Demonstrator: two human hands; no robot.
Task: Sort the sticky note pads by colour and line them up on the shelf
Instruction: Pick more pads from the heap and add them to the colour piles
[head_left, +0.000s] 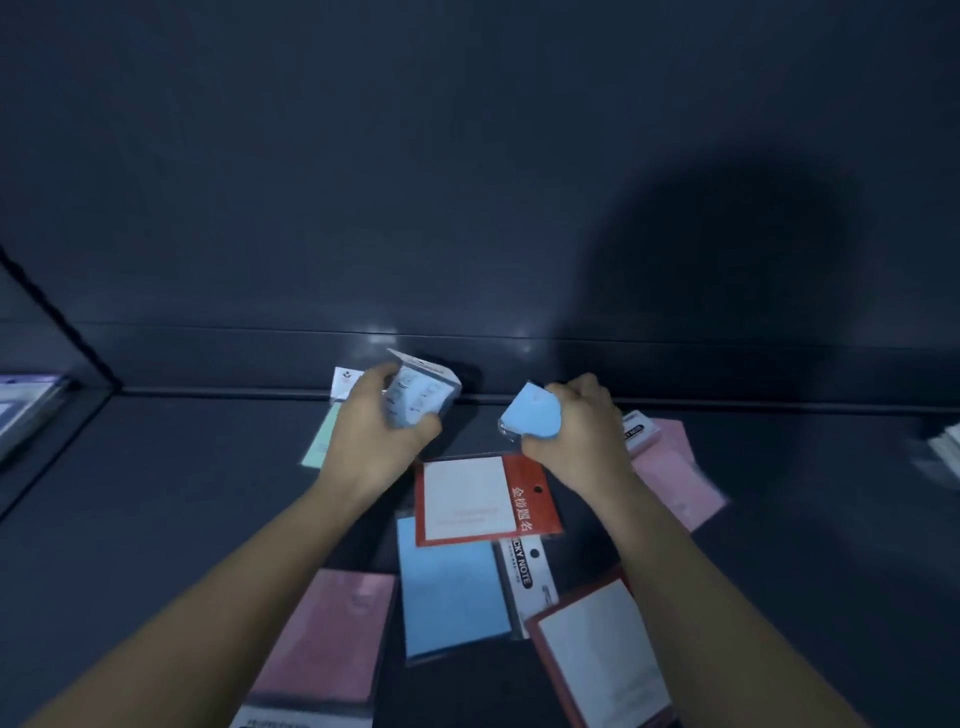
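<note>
My left hand (371, 431) grips a pale blue wrapped pad (422, 395) held up near the back of the dark shelf (156, 493). My right hand (576, 431) grips a small blue pad (530, 415) beside it. Below the hands lie a red-framed white pad (478, 499), a large blue pad (449, 592), a second red-framed white pad (602, 654), a pink pad (332, 634) at the front left and another pink pad (670, 467) at the right. A mint green pad (322, 441) lies partly hidden behind my left hand.
The shelf's back wall (467, 208) rises right behind the hands. A side panel (57, 317) closes the left end, with stacked items (26, 410) beyond it. Blurred pale items (943, 447) sit at the far right edge.
</note>
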